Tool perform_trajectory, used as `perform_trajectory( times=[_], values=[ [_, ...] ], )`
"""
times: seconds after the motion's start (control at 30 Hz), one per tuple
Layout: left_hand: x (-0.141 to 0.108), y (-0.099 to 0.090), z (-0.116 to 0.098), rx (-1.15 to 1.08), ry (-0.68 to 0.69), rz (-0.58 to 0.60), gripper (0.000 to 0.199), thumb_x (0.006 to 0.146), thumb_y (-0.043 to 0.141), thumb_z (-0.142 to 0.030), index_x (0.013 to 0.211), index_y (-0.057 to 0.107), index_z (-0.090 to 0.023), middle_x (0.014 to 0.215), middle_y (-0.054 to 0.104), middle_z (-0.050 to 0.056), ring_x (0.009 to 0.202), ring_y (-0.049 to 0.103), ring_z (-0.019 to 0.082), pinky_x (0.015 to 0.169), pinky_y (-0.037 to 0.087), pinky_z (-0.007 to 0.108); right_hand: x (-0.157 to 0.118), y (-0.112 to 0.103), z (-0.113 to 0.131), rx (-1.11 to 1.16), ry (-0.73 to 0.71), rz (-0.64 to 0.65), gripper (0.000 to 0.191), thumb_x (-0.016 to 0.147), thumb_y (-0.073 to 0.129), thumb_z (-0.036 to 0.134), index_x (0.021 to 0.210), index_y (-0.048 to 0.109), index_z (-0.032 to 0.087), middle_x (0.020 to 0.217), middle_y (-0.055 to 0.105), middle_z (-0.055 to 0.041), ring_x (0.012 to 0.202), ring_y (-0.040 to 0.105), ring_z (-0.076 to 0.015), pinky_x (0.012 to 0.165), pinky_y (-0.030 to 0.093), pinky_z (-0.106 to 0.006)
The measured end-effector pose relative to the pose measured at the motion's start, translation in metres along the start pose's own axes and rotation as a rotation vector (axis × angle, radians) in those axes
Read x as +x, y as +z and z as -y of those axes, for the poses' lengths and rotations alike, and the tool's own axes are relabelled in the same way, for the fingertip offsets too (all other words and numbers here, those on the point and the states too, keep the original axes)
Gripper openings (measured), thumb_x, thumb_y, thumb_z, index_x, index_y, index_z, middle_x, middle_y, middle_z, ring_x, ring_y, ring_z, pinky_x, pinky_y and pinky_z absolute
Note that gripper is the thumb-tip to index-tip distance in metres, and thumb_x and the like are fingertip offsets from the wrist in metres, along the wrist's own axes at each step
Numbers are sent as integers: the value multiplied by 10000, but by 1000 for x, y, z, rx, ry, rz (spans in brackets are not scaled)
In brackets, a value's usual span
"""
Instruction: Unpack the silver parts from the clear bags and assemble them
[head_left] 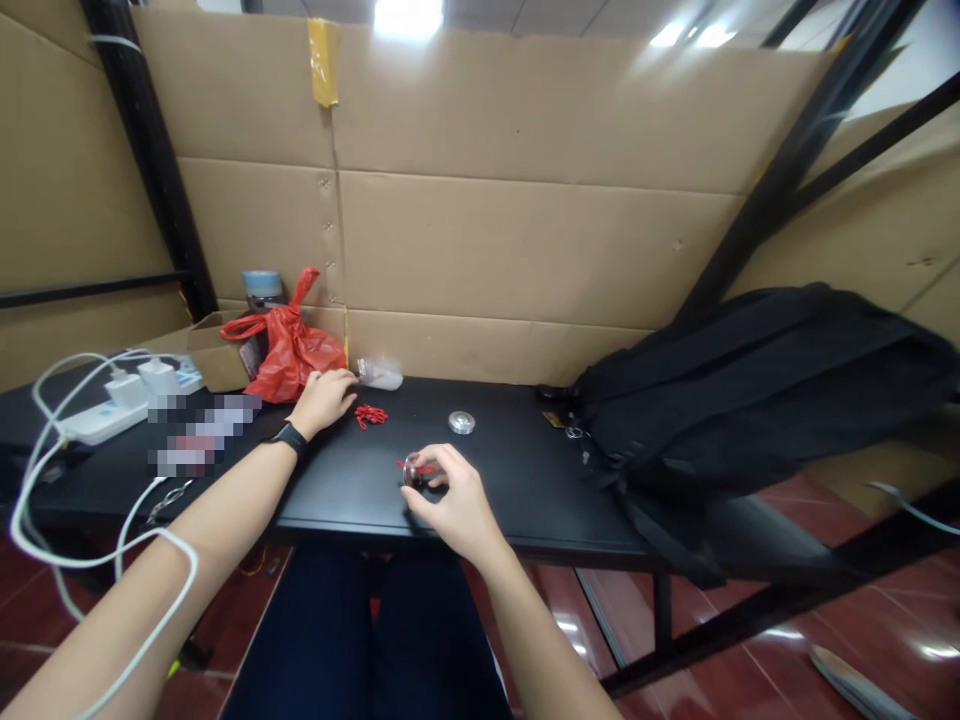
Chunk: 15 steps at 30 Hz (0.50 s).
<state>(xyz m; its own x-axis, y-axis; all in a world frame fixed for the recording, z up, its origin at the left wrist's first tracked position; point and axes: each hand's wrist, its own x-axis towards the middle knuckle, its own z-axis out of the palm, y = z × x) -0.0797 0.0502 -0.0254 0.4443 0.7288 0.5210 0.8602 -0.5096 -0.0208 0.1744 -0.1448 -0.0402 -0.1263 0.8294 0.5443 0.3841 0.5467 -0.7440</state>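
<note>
My right hand [450, 495] pinches a small round, shiny container [409, 471] between thumb and fingers, just above the black table. Something thin and red shows behind it, partly hidden by the fingers. My left hand [324, 402] is at the back left of the table, in front of a tied red plastic bag [294, 350]; its fingers are loosely spread and hold nothing I can see. Its fingertips are close to a clear plastic pouch [381, 374]. A little pile of red pieces [371, 415] lies beside this hand. A round clear container [461, 422] rests farther right.
A black backpack [750, 380] fills the table's right side. On the left are a white power strip [109, 418] with cables, a cardboard box [217, 355] and a blue-lidded jar [264, 288]. A white cable [184, 590] crosses my left forearm. Cardboard panels [510, 250] stand behind.
</note>
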Motion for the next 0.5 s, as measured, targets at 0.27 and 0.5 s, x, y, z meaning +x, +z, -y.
perform_trajectory(
  times=[0.27,0.5],
  values=[
    [-44,-71,-56,-70,-7,-347,185,957,564,-287,1082,657,-187,994,748,74,945,672,233,872,392,387,0,2,-7,54,23,-82,176,709,692,174,853,601,217,996,656,-32,888,665,-174,693,542,-266],
    [-120,-67,-114,-194,149,-24,98,959,535,-230,913,619,-211,1048,744,50,1207,612,243,933,378,387,0,2,-3,39,30,-81,150,704,690,189,834,618,213,983,672,-43,859,665,-175,686,552,-265]
  ],
)
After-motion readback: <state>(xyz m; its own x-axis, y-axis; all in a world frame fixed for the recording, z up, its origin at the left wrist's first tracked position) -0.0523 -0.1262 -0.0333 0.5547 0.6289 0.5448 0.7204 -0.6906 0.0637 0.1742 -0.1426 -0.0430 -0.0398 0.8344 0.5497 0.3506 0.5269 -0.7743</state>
